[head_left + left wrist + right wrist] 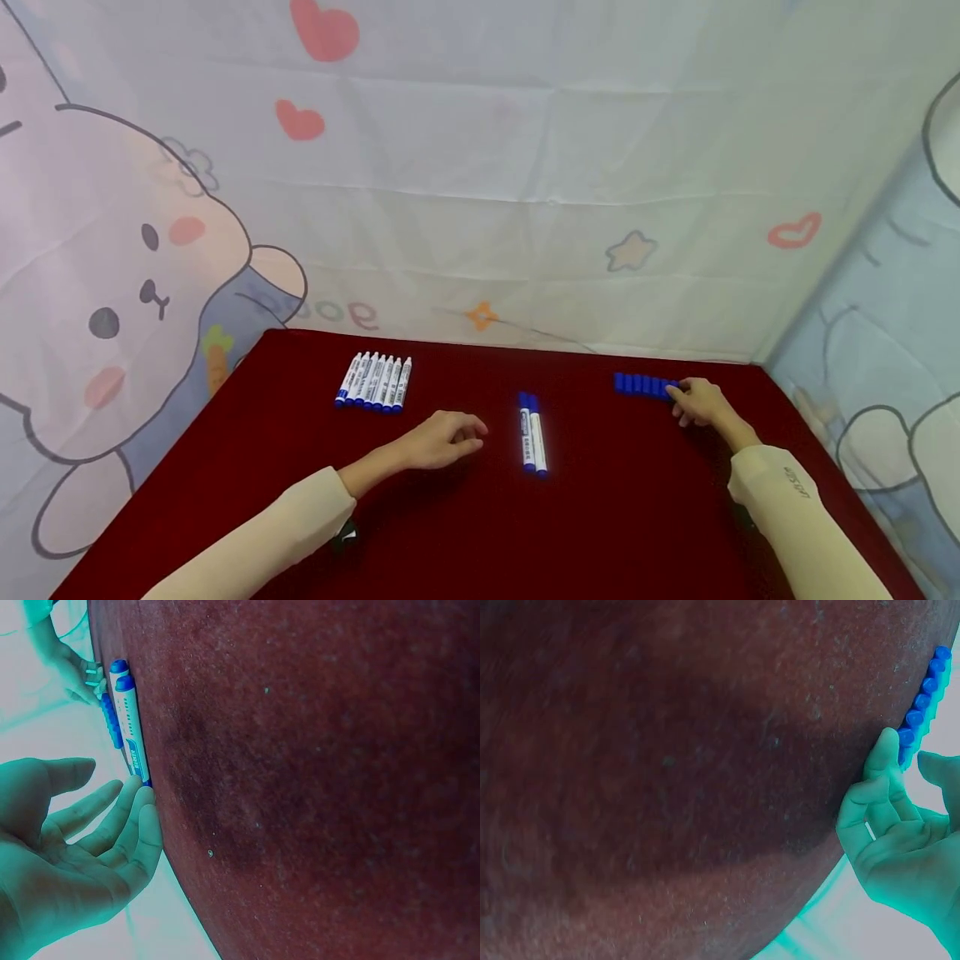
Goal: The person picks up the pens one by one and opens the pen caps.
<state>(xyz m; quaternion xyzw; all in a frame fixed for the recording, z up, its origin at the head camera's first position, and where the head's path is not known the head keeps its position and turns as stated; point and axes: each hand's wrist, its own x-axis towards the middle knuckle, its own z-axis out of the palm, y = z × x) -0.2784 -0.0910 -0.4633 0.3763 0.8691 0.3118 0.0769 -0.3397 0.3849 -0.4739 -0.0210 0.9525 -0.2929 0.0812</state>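
Observation:
My right hand point(697, 402) is at the right end of a row of blue marker caps point(637, 384), thumb and index finger around the end cap point(904, 756). Its other fingers are curled toward the palm. Two capped whiteboard markers point(533, 435) lie side by side in the middle, blue caps toward the back. Just left of them, my left hand point(441, 439) hovers with loosely bent fingers and nothing in its grasp. In the left wrist view, the fingertips point(146, 806) overlap the near end of those markers; contact cannot be judged.
Several uncapped white markers point(372, 383) lie in a neat row at the back left, tips away from me. A dark red cloth point(585, 533) covers the table. Printed fabric point(555, 167) hangs behind it. A small dark object point(346, 533) shows beneath the left sleeve.

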